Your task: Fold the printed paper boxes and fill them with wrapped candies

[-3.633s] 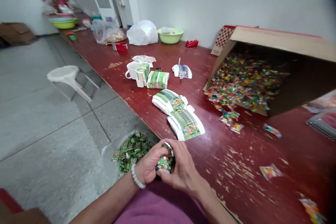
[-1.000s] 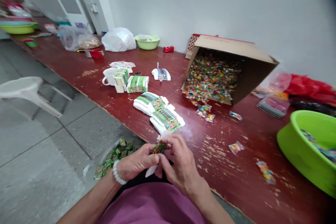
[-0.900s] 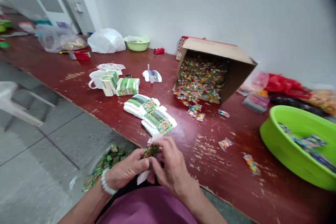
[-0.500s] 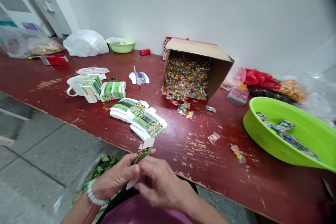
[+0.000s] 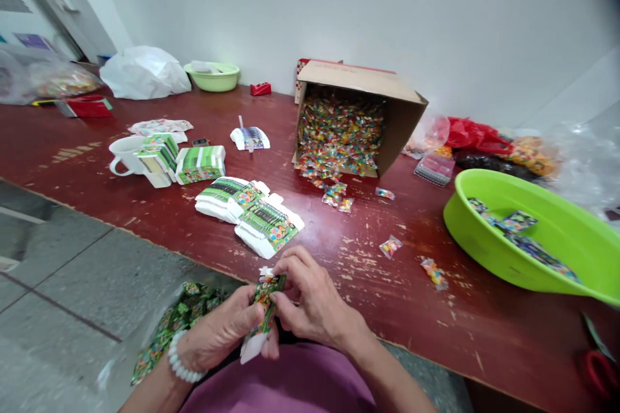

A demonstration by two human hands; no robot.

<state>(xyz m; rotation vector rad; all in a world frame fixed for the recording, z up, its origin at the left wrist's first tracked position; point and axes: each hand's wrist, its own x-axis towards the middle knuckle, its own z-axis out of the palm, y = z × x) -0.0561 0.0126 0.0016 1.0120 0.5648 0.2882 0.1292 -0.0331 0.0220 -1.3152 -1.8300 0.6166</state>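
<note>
A small green printed carton (image 5: 263, 311), flat with white flaps showing, is held above my lap at the table's near edge. My left hand (image 5: 219, 335), with a white bead bracelet, is closed on its lower part. My right hand (image 5: 312, 302) pinches its upper end with curled fingers. Just beyond them on the red table (image 5: 368, 290) lie two stacks of flat green cartons (image 5: 249, 214).
A tipped cardboard box (image 5: 361, 117) spills colourful candy packets, and a few lie loose (image 5: 390, 246). A green basin (image 5: 535, 237) with several packets sits right. A white mug (image 5: 124, 153), folded boxes (image 5: 200, 164) and bags stand left. A bag of green cartons (image 5: 177, 326) lies on the floor.
My view has swung right, bringing the green basin into sight. Both hands kept working the small carton; its white flap that stood up half a second ago is now folded lower.
</note>
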